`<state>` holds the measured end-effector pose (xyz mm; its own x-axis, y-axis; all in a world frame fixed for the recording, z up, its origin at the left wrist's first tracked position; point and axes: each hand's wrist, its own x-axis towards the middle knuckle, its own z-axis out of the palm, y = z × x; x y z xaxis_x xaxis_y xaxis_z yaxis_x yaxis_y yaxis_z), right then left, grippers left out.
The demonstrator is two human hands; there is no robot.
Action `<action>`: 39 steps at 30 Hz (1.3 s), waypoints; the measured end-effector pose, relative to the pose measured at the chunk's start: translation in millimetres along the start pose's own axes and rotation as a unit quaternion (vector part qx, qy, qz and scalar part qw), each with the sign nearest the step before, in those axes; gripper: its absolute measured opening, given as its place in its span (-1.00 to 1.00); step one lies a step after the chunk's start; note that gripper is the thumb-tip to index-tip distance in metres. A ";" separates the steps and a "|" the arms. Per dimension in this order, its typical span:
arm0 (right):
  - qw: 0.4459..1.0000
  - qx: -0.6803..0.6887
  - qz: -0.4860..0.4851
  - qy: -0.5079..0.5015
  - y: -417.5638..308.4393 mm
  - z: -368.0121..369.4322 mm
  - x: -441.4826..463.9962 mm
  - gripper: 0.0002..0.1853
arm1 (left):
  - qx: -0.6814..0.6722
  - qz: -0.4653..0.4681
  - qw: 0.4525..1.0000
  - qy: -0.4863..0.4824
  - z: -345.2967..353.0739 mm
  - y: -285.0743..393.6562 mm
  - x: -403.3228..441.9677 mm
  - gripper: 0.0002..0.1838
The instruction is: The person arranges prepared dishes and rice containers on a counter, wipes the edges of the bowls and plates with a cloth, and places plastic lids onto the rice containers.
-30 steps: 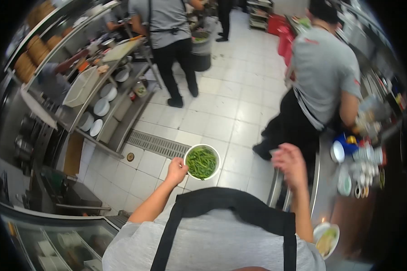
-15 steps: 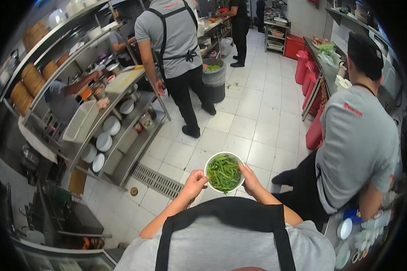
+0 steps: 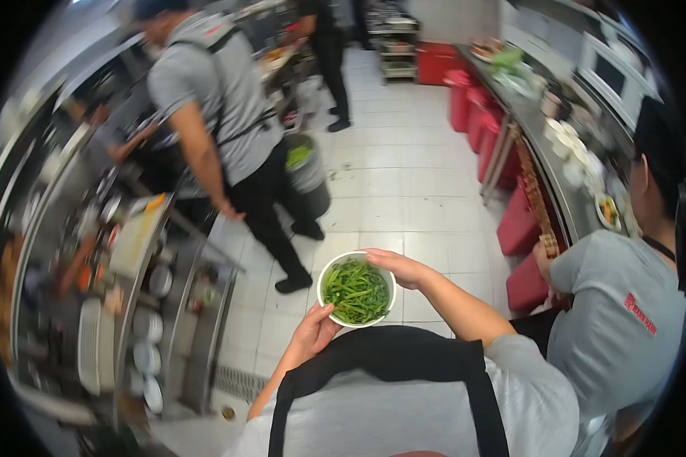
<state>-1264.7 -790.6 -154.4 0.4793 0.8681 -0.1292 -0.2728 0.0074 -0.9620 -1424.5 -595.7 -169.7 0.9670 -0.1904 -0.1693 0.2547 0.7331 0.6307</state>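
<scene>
A round white bowl [image 3: 392,293] filled with cut green vegetables [image 3: 354,290] is held in front of my chest, above the floor. My left hand [image 3: 316,327] grips its lower left rim, with the fingers partly under the bowl. At the upper right rim lies my right hand [image 3: 396,266], its fingers stretched out and touching the edge.
A co-worker in grey [image 3: 232,114] stands at the left front, near a grey bin [image 3: 309,186]. Another person [image 3: 621,305] is close at the right, beside a counter [image 3: 579,206] with red bins [image 3: 520,221] under it. A metal shelf [image 3: 179,335] with bowls stands left.
My right hand, first raised apart on the right, came to the bowl and then moved to its upper rim. The view has turned right, and the co-worker at the left has changed posture.
</scene>
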 end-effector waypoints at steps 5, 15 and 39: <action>0.991 0.081 0.022 0.109 -48.2 -68.7 47.3 -0.26 | 0.043 -0.091 0.995 -0.027 2.7 89.8 123.1 -0.27; 0.873 -0.147 0.176 0.431 12.3 -271.8 36.6 -0.36 | -0.024 -0.109 0.990 0.081 -33.0 137.9 368.8 -0.46; 0.309 0.032 -0.238 0.920 -155.8 -598.2 -269.0 -0.75 | 0.127 -0.259 0.951 -0.113 214.3 75.2 996.7 -0.31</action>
<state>-852.1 -1322.2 -113.6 0.1235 -0.9911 0.0490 0.2062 -0.0227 -0.9782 -440.6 -870.2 -128.7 0.6796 -0.6401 -0.3583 0.6626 0.3260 0.6743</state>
